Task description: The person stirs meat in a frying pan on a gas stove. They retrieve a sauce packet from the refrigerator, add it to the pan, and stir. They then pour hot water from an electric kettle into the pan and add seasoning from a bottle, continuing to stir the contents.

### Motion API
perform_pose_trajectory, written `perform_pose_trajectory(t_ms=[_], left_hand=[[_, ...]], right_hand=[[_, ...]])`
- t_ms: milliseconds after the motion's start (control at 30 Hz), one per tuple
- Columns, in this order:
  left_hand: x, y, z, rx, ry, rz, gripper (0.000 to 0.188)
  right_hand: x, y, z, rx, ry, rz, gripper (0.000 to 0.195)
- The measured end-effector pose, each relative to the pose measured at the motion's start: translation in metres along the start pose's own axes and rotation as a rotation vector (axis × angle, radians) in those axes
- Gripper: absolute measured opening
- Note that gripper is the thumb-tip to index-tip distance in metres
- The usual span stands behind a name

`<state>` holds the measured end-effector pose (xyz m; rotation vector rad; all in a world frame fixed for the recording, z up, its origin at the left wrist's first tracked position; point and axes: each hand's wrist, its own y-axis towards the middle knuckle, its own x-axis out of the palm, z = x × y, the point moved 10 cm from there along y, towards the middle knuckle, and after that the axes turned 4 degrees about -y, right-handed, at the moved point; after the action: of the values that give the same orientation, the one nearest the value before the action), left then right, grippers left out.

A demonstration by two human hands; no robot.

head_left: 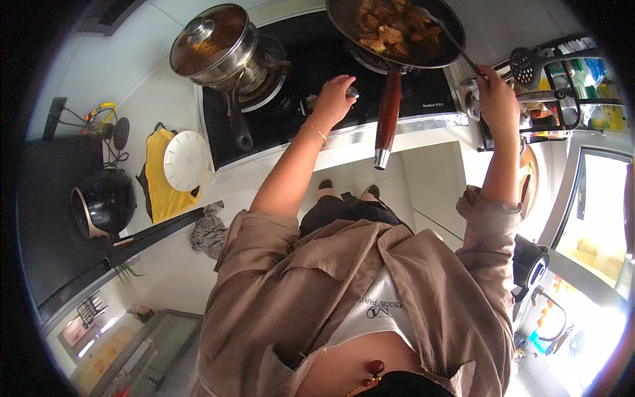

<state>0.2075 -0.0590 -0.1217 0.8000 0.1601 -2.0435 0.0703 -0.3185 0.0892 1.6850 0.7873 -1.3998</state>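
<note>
In the head view, my left hand [337, 98] is at a metal control knob [352, 93] near the front of the black gas hob [317, 59], its fingers around or beside it. My right hand [497, 97] grips the dark handle of a cooking utensil [459, 47], whose far end lies among the food. Browned chunks of food [389, 35] in dark sauce fill part of the frying pan [342, 27] on the right burner. The pan's red-brown handle [389, 106] points toward me, between my hands. Whether my left fingers touch the knob is unclear.
A lidded steel saucepan [218, 54] stands on the left burner, its black handle [240, 124] toward me. Left of the hob lie a white plate [186, 161] and a yellow cloth [161, 183]. A rack [578, 106] and a slotted utensil [522, 67] are at the right.
</note>
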Motion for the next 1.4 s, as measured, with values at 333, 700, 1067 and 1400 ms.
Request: perform_pose_trajectory(t_ms=[333,700,1067,1400], left_hand=[[0.014,0.012,-0.001,-0.051,0.262,-0.079,0.046],[0.007,0.006,0.0,-0.119,0.258,0.042,0.045],[-0.016,-0.021,0.034,-0.048,0.165,0.2,0.068],[-0.004,-0.072,0.075,-0.247,-0.686,-0.025,0.048]], right_hand=[[-0.005,-0.044,0.03,0.097,0.099,0.056,0.028],[0.004,-0.05,0.04,0.062,0.132,0.075,0.029],[0.041,0.014,0.013,-0.06,0.248,0.04,0.036],[0.125,0.126,-0.061,-0.362,0.003,-0.072,0.024]])
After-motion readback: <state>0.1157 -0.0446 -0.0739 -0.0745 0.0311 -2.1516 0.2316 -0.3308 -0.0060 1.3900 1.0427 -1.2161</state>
